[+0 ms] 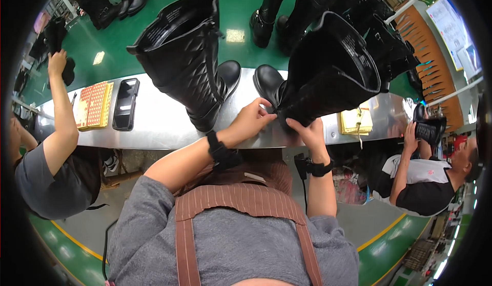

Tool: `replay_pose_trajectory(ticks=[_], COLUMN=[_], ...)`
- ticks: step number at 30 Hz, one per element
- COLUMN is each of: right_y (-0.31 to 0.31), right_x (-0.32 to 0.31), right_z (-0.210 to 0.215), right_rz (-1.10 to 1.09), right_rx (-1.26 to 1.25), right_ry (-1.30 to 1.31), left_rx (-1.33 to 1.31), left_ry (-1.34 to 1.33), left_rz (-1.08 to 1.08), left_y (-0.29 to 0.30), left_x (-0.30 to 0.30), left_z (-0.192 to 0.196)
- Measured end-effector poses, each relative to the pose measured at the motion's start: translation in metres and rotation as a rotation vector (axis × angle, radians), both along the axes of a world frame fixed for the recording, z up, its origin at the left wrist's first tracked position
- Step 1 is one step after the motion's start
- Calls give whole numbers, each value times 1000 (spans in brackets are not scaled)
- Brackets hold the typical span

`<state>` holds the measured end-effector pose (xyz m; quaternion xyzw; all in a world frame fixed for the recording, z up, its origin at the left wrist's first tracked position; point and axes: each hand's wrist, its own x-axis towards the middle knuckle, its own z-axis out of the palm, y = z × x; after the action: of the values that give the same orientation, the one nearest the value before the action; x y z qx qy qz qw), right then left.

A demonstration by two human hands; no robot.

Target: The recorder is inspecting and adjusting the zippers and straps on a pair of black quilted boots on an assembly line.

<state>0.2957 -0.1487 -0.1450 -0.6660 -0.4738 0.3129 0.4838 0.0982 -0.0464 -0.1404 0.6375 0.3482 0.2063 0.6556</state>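
1. Well left of the left hand, a co-worker's hand (58, 63) touches a dark boot.
2. Nearer that side lie a patterned stack of cards (93, 105) and a black tray (126, 104) on the metal table (159, 132).
3. Just beyond the left forearm stands a tall quilted boot (192, 70), untouched.
4. The left hand (251, 122) has thumb and forefinger nearly together at the ankle of the second boot (319, 91); whether they pinch anything is unclear.
5. The right hand (309, 133) is half open, its thumb against that boot's lower part, fingertips hidden; I cannot tell whether it grips.
6. Right of it lies a yellow pad (357, 122).
7. Farther right, another co-worker holds a small black boot (429, 132).
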Motion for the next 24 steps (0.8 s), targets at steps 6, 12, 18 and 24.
replay_pose_trajectory(ticks=[6, 12, 18, 24], right_y=[3, 5, 4, 3], right_x=[0, -2, 0, 2], right_z=[19, 28, 22, 16], right_rz=[111, 161, 148, 110], right_rx=[43, 120, 83, 114], right_ry=[57, 53, 73, 67], left_rx=[-310, -264, -152, -397], left_ry=[69, 165, 42, -71], left_rz=[-289, -284, -187, -372], left_y=[35, 38, 23, 35], left_x=[24, 21, 18, 14], left_z=[-20, -7, -18, 9])
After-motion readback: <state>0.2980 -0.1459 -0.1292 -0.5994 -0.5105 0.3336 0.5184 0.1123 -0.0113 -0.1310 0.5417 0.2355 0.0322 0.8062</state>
